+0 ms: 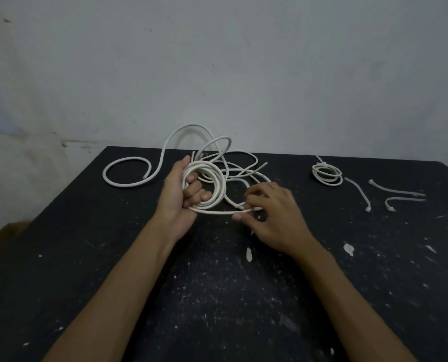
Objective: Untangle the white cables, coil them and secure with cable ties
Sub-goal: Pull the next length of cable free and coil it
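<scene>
Left hand (177, 192): raised just above the black table (87, 257), palm turned inward, forearm extended from the lower left. A part-wound coil (212, 178) of white cable is gripped, with fingers curled through its centre and thumb along its outer edge.

Right hand (272, 212): held palm down, just right of the coil. The free strand (217, 212) running from the coil's underside is pinched between thumb and fingertips.

Loose white cables (230, 163): heaped in a tangle just beyond both hands; one thicker loop (126, 173) is laid out left of the coil.

Tied coil (326, 175): placed well right of the right hand, with three loose cable ties (358, 190) beside it.
</scene>
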